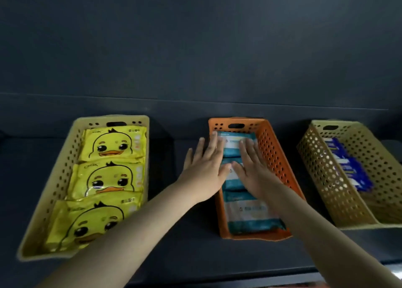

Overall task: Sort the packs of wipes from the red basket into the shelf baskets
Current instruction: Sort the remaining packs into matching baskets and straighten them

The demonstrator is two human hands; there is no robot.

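I counted three baskets on the dark shelf (185,255): a yellow basket (57,179) on the left, an orange basket (274,155) in the middle and a tan basket (324,179) on the right, each apart from the next. The yellow basket held three duck packs (108,179) in a row from far to near. The orange basket held three teal packs (252,218) laid the same way.

Both hands were at the orange basket. The left hand (203,168) lay flat with fingers spread, some reaching the farthest teal one and the outer fingers out past the basket's left wall. The right hand (253,170) lay flat just beside it, fingers straight, on the far and middle ones, and the thumbs nearly met.

The hands hid most of the middle teal one, and the print on all three was blurred. The blue packs (348,166) in the tan basket were crowded together, perhaps four or five, and I could not count them surely. The right edge cut off that basket's right side
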